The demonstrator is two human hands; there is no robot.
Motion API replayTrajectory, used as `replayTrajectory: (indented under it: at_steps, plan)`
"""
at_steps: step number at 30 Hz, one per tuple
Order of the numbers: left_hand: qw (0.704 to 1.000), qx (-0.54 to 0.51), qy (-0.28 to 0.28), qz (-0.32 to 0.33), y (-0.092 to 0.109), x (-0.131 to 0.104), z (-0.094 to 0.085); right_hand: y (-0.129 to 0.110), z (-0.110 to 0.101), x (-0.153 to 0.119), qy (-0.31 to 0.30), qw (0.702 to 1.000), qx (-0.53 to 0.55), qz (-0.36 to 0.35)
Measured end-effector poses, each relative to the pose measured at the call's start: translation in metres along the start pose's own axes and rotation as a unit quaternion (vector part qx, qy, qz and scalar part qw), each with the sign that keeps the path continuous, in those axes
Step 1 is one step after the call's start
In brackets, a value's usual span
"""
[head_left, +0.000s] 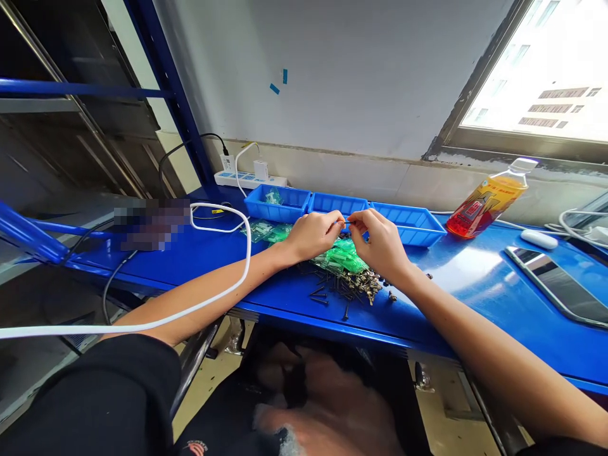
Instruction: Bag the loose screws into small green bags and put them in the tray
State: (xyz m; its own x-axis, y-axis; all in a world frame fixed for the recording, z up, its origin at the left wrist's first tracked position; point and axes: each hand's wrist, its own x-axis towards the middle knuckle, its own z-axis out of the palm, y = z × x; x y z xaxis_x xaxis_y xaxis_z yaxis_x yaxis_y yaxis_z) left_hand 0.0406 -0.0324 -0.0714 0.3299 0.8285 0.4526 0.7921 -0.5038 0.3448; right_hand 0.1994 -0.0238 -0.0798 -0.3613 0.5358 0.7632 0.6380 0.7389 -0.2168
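Workbench (285, 294): blue top, against a pale wall (332, 82).
Small thin piece (348, 221): at frame centre, between the hands; too small to identify.
Left hand (317, 233) and right hand (376, 242): fingertips pressed together, pinching this piece.
Lower centre: green plastic packets (342, 256), dark screws (319, 295).
Behind: three blue bins (278, 210).

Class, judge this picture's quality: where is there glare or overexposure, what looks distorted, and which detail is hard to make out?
In the head view, glare whitens the blue table left of the phone; the window is partly blown out; the bottle leans outward, probably from wide-angle stretch; the thin piece between left hand and right hand is too small to identify.
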Motion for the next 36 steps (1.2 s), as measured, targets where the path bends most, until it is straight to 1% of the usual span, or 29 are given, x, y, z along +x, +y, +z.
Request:
replayTrajectory:
  at_steps: [4, 7, 14, 19, 24, 29, 33, 36]
  plan:
    - [1.0, -0.02, -0.003, 0.007, 0.001, 0.0, 0.0, 0.002, -0.001, 0.001, -0.001, 1.0, -0.02, 0.012]
    - [0.999, -0.041, 0.008, 0.01, 0.0, 0.0, 0.001, 0.003, -0.002, 0.002, -0.008, 0.999, -0.034, 0.021]
    - [0.999, -0.043, 0.012, 0.017, -0.003, 0.0, 0.003, 0.0, -0.003, 0.001, -0.047, 0.997, -0.041, 0.035]
    - [0.999, -0.036, 0.02, 0.021, -0.003, 0.0, 0.002, -0.001, -0.003, 0.001, -0.039, 0.998, -0.034, 0.033]
    - [0.999, -0.036, 0.009, 0.013, -0.003, 0.001, 0.003, -0.003, -0.004, 0.001, -0.031, 0.998, -0.044, 0.039]
    - [0.998, -0.051, 0.007, 0.023, -0.002, 0.0, 0.004, -0.006, -0.007, 0.003, -0.03, 0.996, -0.063, 0.06]
    - [0.996, -0.077, -0.005, 0.032, 0.0, -0.001, 0.003, -0.007, -0.01, 0.004, -0.046, 0.993, -0.08, 0.076]
    - [0.997, -0.076, -0.01, 0.026, 0.0, -0.001, 0.003, -0.007, -0.01, 0.005, -0.061, 0.99, -0.088, 0.092]
